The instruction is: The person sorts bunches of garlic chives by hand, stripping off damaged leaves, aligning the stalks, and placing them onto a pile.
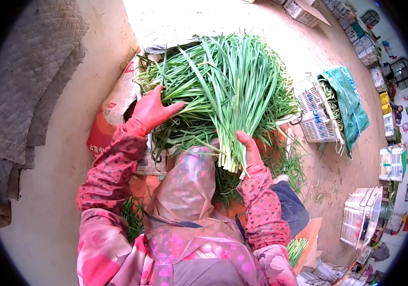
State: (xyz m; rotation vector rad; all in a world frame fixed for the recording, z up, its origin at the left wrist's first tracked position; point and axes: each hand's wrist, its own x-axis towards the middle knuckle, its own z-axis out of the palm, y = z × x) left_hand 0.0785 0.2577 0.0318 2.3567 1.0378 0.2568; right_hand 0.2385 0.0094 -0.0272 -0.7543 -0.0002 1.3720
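Note:
My right hand (251,151), in a red rubber glove, grips the cut ends of a bunch of garlic chives (236,102). The long green leaves fan upward, away from me. My left hand (152,112), gloved the same way, has thumb and fingers apart at the left edge of a big heap of chives (192,66). Its fingertips are close to the leaves; whether they touch is hard to see. The heap lies in front of my knees, on something partly hidden by the leaves.
A red and white printed sack (111,112) leans by the wall at left. To the right stands a white crate (314,112) with a green cover (344,100). Another white crate (361,217) is lower right. A second chive bunch (297,249) lies on a board near my right elbow.

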